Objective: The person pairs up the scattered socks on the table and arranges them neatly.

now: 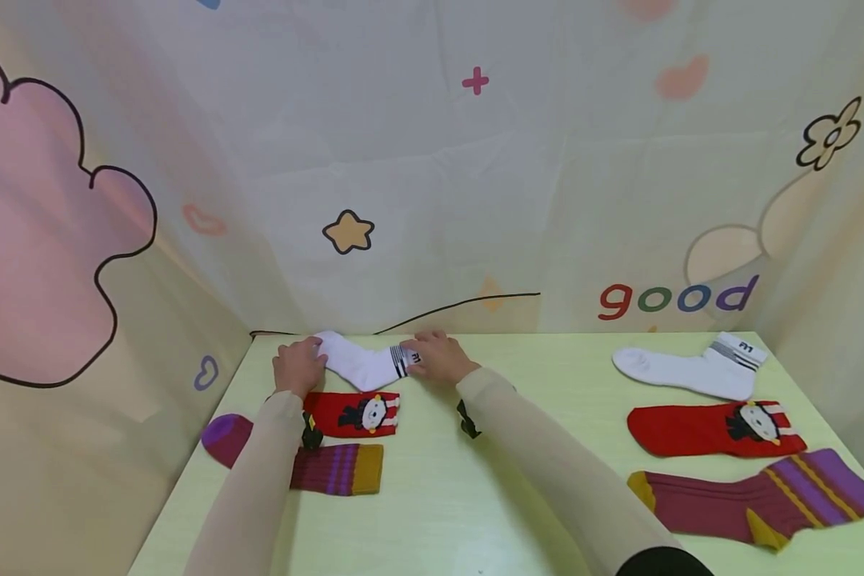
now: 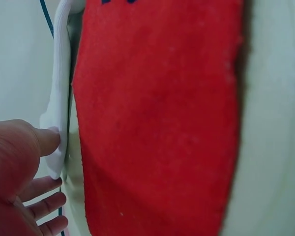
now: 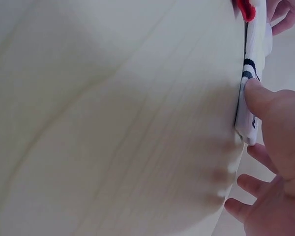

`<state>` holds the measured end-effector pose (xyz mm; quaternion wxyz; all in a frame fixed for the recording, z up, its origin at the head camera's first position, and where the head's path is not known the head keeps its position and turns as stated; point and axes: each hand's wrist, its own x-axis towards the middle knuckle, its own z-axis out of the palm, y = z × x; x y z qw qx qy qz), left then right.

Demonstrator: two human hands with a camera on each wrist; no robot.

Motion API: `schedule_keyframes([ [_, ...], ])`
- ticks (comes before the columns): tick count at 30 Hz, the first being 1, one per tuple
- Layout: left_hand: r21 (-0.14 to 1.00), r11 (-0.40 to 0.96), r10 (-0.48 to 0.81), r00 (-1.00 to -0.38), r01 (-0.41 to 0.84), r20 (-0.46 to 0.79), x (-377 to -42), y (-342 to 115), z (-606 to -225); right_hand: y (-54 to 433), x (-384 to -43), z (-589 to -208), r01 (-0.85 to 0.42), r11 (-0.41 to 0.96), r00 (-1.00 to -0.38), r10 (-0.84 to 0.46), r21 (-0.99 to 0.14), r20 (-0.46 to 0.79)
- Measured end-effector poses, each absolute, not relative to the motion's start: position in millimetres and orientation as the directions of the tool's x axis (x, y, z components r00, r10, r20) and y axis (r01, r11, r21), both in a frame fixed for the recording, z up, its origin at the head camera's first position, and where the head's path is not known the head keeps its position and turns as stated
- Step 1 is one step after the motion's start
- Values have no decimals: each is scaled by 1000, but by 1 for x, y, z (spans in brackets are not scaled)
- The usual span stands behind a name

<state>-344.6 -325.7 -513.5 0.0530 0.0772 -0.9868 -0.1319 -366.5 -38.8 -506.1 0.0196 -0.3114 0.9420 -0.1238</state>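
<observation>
A white ankle sock (image 1: pixel 363 365) with dark stripes round its cuff lies near the table's back edge in the head view. At its toe end is my left hand (image 1: pixel 299 368); in the left wrist view the thumb (image 2: pixel 48 141) touches the white sock (image 2: pixel 59 105) and the other fingers are spread beside it. My right hand (image 1: pixel 439 358) is at the cuff. The right wrist view has its thumb (image 3: pixel 258 98) pressing on the striped cuff, with the remaining fingers fairly straight and apart.
Below the white sock lie a red sock (image 1: pixel 327 414) with a cartoon figure and a maroon sock (image 1: pixel 324 470) with a mustard cuff, partly behind my left sleeve. On the right lie another white sock (image 1: pixel 680 373), red sock (image 1: pixel 680 430) and maroon-purple sock (image 1: pixel 706 504). A printed curtain (image 1: pixel 432 200) hangs behind.
</observation>
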Motion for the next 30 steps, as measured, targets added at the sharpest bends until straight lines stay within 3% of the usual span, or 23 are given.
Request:
schedule_keyframes([
  [15,372,925,-190,-946,-83,262,-344,-330,-513,-42,-370,-505,-570,732,-811,-575,-373,111],
  [21,471,882,-184,-940,-29,287,-341,-328,-507,-45,-371,-506,-543,707,-822,-557,-453,115],
  [30,491,871,-167,-943,-4,288,-341,-326,-503,-45,-370,-507,-534,664,-823,-549,-523,143],
])
